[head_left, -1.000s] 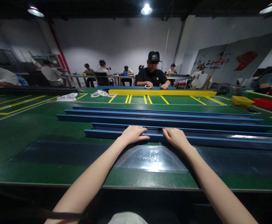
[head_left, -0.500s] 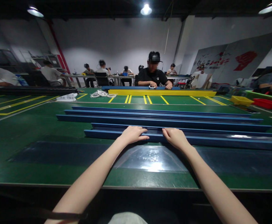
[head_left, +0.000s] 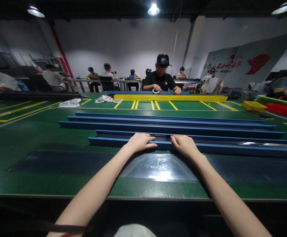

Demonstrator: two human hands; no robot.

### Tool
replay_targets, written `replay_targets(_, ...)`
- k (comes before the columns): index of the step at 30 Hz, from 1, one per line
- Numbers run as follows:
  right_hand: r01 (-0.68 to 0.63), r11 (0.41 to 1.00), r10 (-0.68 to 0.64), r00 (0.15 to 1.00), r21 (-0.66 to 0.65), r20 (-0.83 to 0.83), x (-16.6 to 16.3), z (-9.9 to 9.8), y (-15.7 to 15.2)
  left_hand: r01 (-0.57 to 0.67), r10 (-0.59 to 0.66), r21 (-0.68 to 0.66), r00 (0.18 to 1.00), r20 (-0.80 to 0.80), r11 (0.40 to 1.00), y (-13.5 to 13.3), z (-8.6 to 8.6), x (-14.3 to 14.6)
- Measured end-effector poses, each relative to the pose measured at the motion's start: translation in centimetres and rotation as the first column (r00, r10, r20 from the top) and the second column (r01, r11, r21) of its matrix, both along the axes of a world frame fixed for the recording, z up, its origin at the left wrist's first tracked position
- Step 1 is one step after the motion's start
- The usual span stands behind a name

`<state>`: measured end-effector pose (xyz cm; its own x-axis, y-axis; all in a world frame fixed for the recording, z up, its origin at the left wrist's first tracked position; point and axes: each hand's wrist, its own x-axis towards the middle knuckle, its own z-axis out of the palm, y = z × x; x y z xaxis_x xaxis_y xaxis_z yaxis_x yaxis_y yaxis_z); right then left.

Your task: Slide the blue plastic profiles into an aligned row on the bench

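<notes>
My left hand (head_left: 140,142) and my right hand (head_left: 185,145) lie side by side, a palm's width apart, on the nearest long blue channel (head_left: 232,148), fingers curled over its near wall. That channel runs across the green table (head_left: 35,138) from the middle left to the right edge of the view. Behind it lies a second long blue channel (head_left: 158,126) of the same kind. In front of my hands a clear plastic sheet (head_left: 158,168) lies flat on the table and catches the lamp's glare.
Across the table a person in a black shirt (head_left: 161,80) handles a yellow rail (head_left: 170,97). Yellow tray (head_left: 254,105) and red tray (head_left: 283,109) stand at the far right. White plastic bags (head_left: 106,98) lie at the far left. Other people sit at tables behind.
</notes>
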<state>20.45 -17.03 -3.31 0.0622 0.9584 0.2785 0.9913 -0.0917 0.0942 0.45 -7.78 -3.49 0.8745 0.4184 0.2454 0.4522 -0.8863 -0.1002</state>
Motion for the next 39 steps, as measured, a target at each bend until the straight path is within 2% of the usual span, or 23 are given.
replay_targets(13, -0.020, 1.000, 0.020, 1.000, 0.000, -0.017, 0.00, 0.19, -0.09, -0.009, 0.009, -0.014, 1.000, -0.005, 1.000, -0.08, 0.15, 0.03)
replay_targets(17, -0.085, 0.996, 0.085, 0.996, 0.026, -0.021, 0.06, 0.57, -0.27, -0.017, 0.017, -0.032, 1.000, -0.008, 0.999, -0.12, 0.26, 0.04)
replay_targets(22, -0.257, 0.966, 0.256, 0.966, -0.020, -0.040, -0.47, 0.67, -0.47, -0.020, 0.020, -0.045, 1.000, -0.015, 0.999, -0.20, 0.37, 0.09)
replay_targets(25, -0.310, 0.950, 0.308, 0.950, -0.045, -0.045, -0.68, 0.42, -0.41, -0.023, 0.023, -0.045, 1.000, -0.013, 0.999, -0.20, 0.34, 0.12)
replay_targets(39, -0.298, 0.951, 0.296, 0.954, -0.079, -0.041, -0.56, 0.85, -0.31, 0.011, -0.011, -0.010, 1.000, -0.001, 1.000, -0.15, 0.29, 0.05)
